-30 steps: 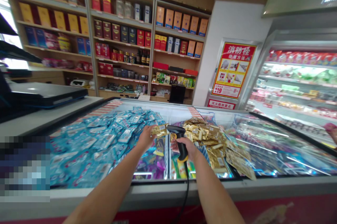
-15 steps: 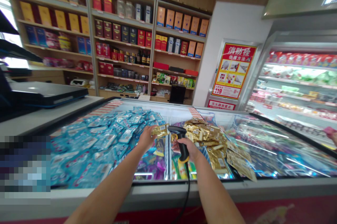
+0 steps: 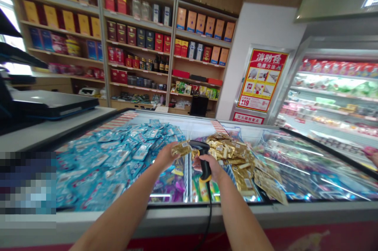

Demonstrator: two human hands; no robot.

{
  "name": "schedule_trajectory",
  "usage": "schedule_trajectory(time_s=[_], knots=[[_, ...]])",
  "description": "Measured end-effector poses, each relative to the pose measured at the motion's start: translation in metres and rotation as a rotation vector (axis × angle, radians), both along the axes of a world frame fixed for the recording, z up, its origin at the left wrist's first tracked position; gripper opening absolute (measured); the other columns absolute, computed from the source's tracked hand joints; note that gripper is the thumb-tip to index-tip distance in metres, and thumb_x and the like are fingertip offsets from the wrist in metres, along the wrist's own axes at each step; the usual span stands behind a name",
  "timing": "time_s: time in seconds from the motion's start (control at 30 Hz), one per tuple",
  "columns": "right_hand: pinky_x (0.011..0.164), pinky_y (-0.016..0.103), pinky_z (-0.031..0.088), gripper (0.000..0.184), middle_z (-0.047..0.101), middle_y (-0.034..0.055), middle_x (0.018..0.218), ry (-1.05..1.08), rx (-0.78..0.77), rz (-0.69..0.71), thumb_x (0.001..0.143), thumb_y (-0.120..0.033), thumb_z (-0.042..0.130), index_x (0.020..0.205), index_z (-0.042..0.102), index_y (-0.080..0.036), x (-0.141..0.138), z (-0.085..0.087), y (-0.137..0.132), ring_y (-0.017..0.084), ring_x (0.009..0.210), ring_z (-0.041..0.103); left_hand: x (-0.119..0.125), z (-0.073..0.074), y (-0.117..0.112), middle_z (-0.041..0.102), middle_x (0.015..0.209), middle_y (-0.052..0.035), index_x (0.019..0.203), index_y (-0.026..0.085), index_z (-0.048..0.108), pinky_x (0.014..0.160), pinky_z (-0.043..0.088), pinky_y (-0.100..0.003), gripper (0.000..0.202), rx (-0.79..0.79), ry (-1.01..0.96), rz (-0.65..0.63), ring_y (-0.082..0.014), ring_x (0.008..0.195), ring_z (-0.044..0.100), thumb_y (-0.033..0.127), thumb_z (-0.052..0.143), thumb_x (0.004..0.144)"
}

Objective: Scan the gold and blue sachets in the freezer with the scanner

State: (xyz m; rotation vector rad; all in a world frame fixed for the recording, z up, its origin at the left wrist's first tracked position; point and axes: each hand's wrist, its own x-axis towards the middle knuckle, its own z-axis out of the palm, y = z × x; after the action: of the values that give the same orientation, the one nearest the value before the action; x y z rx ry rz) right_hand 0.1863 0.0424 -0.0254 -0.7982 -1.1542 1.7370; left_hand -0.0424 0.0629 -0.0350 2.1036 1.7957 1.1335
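Observation:
Closed around the handle of a black and yellow barcode scanner [image 3: 204, 160] is my right hand [image 3: 213, 167]. A gold foil packet [image 3: 180, 148] is pinched in my left hand [image 3: 165, 157], close in front of the scanner's head. Both hands are over the glass-topped chest freezer [image 3: 165, 208]. To the left lies a broad heap of blue packets [image 3: 118, 156]. On the right is a pile of gold packets [image 3: 233, 150], some spread towards the front edge. The scanner's black cable hangs down over the freezer's front.
A flat scale-like device [image 3: 53, 103] stands on the counter at left. Shelves of boxed goods [image 3: 136, 38] line the back wall, beside a red notice [image 3: 262, 80]. At far right are a lit display fridge [image 3: 333, 97] and another person's hand [image 3: 374, 157].
The gold packet in my left hand has shifted slightly right and tilted a little. My right hand still grips the scanner in nearly the same spot.

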Motion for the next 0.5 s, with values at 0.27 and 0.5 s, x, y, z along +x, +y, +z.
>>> schedule_trajectory(time_s=[0.27, 0.5], knots=[[0.072, 0.033, 0.053, 0.031, 0.069, 0.0097, 0.093, 0.074, -0.017, 0.013, 0.062, -0.032, 0.069, 0.087, 0.067, -0.014, -0.008, -0.001, -0.005, 0.022, 0.079, 0.067, 0.008, 0.001, -0.005, 0.064, 0.111, -0.0102, 0.107, 0.019, 0.065, 0.102, 0.034, -0.039, 0.032, 0.156, 0.12, -0.072, -0.0236, 0.11, 0.054, 0.031, 0.04, 0.09], [0.07, 0.033, 0.054, 0.025, 0.069, 0.0104, 0.094, 0.13, -0.151, 0.078, 0.064, -0.034, 0.062, 0.081, 0.062, -0.017, -0.057, 0.005, 0.003, 0.025, 0.092, 0.065, 0.0, -0.001, -0.002, 0.06, 0.117, -0.0127, 0.123, 0.013, 0.051, 0.095, 0.042, -0.038, 0.04, 0.194, -0.277, 0.179, -0.0212, 0.109, 0.056, 0.021, 0.028, 0.091]])
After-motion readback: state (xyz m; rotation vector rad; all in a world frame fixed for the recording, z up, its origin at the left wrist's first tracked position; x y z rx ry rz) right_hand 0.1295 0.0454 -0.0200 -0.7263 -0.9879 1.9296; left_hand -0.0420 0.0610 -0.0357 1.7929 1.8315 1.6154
